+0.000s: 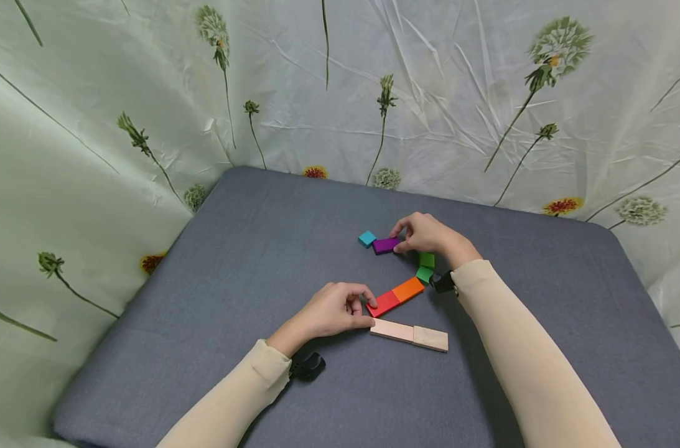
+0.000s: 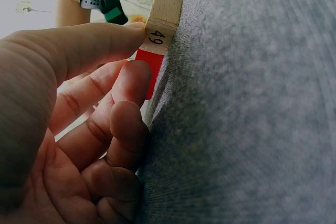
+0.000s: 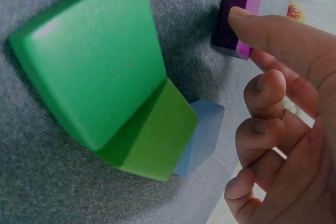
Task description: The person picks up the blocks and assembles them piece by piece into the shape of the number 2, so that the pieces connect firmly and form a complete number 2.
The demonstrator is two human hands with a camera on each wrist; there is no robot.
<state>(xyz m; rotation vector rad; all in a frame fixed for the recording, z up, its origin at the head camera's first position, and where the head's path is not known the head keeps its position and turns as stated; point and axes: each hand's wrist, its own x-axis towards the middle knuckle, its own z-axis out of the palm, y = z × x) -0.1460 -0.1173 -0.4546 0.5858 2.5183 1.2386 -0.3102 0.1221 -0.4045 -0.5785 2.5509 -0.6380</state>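
Note:
My right hand (image 1: 429, 236) pinches a purple block (image 1: 384, 246) between thumb and index finger, its other fingers curled beside it. A light blue block (image 1: 367, 238) lies by the purple block's far-left end. My left hand (image 1: 335, 309) touches two blocks: the index fingertip is at the left end of a red block (image 1: 386, 303), the thumb at the end of a pale pinkish wooden block (image 1: 392, 330). In the left wrist view a printed number shows near that thumb (image 2: 131, 32). An orange block (image 1: 409, 289) adjoins the red one; a natural wood block (image 1: 431, 338) adjoins the pale one.
A green block (image 3: 94, 61) and a lighter green block (image 3: 157, 135) continue the curved row past the orange one. Beyond them stands a grey-blue block (image 3: 202, 137), hidden in the head view. Everything lies on a grey cloth surface (image 1: 272, 249), with a flower-patterned curtain (image 1: 317, 74) behind.

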